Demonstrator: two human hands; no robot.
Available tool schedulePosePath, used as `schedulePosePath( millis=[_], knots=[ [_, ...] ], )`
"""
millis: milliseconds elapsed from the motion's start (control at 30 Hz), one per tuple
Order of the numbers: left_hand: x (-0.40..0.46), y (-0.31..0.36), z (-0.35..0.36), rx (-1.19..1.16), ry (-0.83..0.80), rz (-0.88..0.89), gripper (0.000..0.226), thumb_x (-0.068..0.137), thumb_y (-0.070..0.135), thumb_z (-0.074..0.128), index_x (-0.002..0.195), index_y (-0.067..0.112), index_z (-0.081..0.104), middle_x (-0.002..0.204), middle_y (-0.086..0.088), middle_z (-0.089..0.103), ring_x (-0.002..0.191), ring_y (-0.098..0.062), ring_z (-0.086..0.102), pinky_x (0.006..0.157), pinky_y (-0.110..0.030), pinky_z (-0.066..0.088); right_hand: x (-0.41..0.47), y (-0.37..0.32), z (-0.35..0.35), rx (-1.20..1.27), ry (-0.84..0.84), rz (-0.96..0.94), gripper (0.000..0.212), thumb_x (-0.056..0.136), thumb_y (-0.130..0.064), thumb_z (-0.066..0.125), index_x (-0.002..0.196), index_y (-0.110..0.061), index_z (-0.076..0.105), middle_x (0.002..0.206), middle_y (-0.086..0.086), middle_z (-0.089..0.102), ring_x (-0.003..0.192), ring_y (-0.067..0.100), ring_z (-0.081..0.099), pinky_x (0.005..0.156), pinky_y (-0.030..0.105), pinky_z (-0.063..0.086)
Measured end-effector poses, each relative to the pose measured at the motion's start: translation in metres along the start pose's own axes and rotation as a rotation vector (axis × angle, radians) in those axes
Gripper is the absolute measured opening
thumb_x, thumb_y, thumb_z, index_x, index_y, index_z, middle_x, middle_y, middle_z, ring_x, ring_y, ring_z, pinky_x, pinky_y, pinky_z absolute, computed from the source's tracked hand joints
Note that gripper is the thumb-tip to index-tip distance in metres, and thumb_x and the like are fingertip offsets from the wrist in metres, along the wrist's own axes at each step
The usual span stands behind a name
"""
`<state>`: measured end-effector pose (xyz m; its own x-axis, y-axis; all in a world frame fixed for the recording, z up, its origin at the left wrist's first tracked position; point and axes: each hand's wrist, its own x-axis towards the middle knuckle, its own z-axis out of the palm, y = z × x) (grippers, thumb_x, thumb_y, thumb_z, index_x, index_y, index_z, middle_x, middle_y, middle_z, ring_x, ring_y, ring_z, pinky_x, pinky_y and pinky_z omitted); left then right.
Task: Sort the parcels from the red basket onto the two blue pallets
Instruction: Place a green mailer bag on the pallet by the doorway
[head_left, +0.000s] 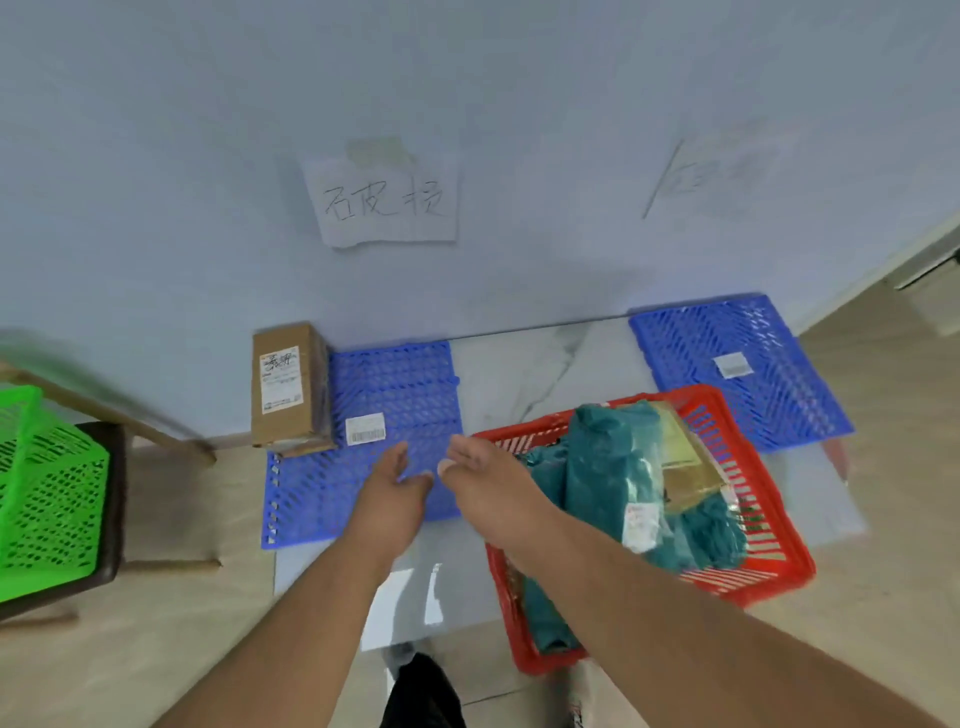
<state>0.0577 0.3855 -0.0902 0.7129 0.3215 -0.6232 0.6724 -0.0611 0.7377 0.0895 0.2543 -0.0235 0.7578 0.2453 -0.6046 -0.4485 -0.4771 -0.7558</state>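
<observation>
Grip, left hand (397, 480): empty, fingers loosely spread, hovering over the near part of the left blue pallet (363, 499).
Grip, right hand (485, 475): empty too, fingers relaxed and apart, hanging by the left rim of the red basket (769, 566).
Parcels to sort: green bags (613, 467) heaped in the basket with a brown padded envelope (685, 467) on top; they lie to the right of both hands.
Long axis: the biggest green bag runs roughly near-to-far along the basket.
Nearer hand: the right, just beside the bags; the left is farther off.
Already placed: a cardboard box (283, 395) stands on the far left corner of the left pallet.
Other pallet (779, 384): beyond the basket, to the right, carrying only a small white label.
Floor: everything rests on it, below a paper sign (387, 200) on the wall.
</observation>
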Motion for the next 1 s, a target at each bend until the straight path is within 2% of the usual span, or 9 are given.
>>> schedulePosePath(
  millis=[100,167,233,367,467,567,733,933,1000],
  knots=[
    [-0.044,0.012,0.054,-0.026,-0.010,0.037,0.053,0.101,0.007,0.059,0.151,0.013,0.045,0.150,0.001,0.050,0.132,-0.005,0.053,0.109,-0.025,0.041,-0.045,0.025,-0.058,0.049,0.010,-0.040,0.010,0.101,-0.019,0.055,0.098,-0.022,0.065,0.098,-0.013,0.058,0.086,0.003,0.058,0.086,0.032,0.049],
    [-0.070,0.015,0.090,-0.017,-0.028,0.061,0.034,0.101,0.003,0.056,0.129,0.021,0.060,0.129,0.008,0.063,0.096,0.016,0.063,0.084,-0.008,0.047,-0.067,0.050,-0.098,0.060,0.065,-0.007,0.039,0.105,-0.026,0.055,0.143,-0.020,0.061,0.134,-0.010,0.062,0.125,0.010,0.062,0.114,0.038,0.047],
    [-0.092,0.015,0.121,0.003,-0.055,0.061,0.033,0.102,0.000,0.053,0.119,0.026,0.063,0.120,0.008,0.073,0.082,0.016,0.066,0.068,-0.003,0.048,-0.086,0.071,-0.134,0.084,0.143,0.057,0.049,0.103,-0.033,0.056,0.152,-0.025,0.054,0.149,-0.008,0.059,0.133,0.017,0.061,0.117,0.042,0.046],
    [-0.121,0.017,0.159,0.018,-0.111,0.004,0.033,0.104,0.003,0.051,0.132,0.021,0.052,0.117,0.009,0.069,0.095,0.000,0.065,0.063,-0.004,0.051,-0.100,0.107,-0.183,0.181,0.302,0.172,0.022,0.100,-0.022,0.055,0.113,-0.028,0.071,0.109,0.003,0.074,0.091,0.022,0.070,0.082,0.042,0.059],
    [-0.121,0.014,0.176,0.088,-0.145,-0.038,0.049,0.103,0.014,0.057,0.150,0.025,0.046,0.137,0.007,0.065,0.114,-0.012,0.066,0.087,-0.020,0.057,-0.092,0.128,-0.197,0.200,0.335,0.296,0.024,0.099,-0.014,0.052,0.111,-0.016,0.073,0.091,0.008,0.072,0.082,0.023,0.059,0.084,0.048,0.058],
    [-0.108,0.004,0.187,0.104,-0.209,-0.089,0.063,0.097,0.021,0.063,0.155,0.030,0.041,0.140,0.008,0.064,0.120,-0.016,0.066,0.102,-0.040,0.057,-0.066,0.146,-0.193,0.188,0.231,0.363,0.033,0.097,-0.019,0.051,0.120,-0.004,0.070,0.110,0.026,0.074,0.094,0.035,0.070,0.099,0.056,0.056],
    [-0.111,0.011,0.191,0.114,-0.234,-0.071,0.050,0.094,0.020,0.065,0.141,0.035,0.053,0.127,0.013,0.070,0.114,-0.011,0.068,0.103,-0.038,0.056,-0.040,0.161,-0.175,0.197,0.092,0.321,0.033,0.103,-0.016,0.049,0.115,-0.030,0.076,0.115,0.002,0.079,0.088,0.019,0.066,0.076,0.034,0.047],
    [-0.127,0.027,0.152,0.122,-0.244,-0.004,0.057,0.090,0.002,0.059,0.132,0.040,0.061,0.118,0.014,0.075,0.107,-0.008,0.071,0.093,-0.032,0.059,-0.061,0.134,-0.171,0.210,0.081,0.253,0.037,0.104,-0.027,0.051,0.135,-0.034,0.069,0.111,0.010,0.081,0.114,0.042,0.072,0.099,0.056,0.057],
    [-0.138,0.042,0.141,0.124,-0.205,0.044,0.058,0.089,0.000,0.056,0.129,0.041,0.061,0.120,0.013,0.075,0.108,-0.007,0.070,0.092,-0.031,0.057,-0.072,0.115,-0.175,0.216,0.063,0.197,0.037,0.105,-0.026,0.052,0.139,-0.033,0.065,0.109,-0.002,0.081,0.125,0.041,0.065,0.110,0.058,0.050]
  ],
)
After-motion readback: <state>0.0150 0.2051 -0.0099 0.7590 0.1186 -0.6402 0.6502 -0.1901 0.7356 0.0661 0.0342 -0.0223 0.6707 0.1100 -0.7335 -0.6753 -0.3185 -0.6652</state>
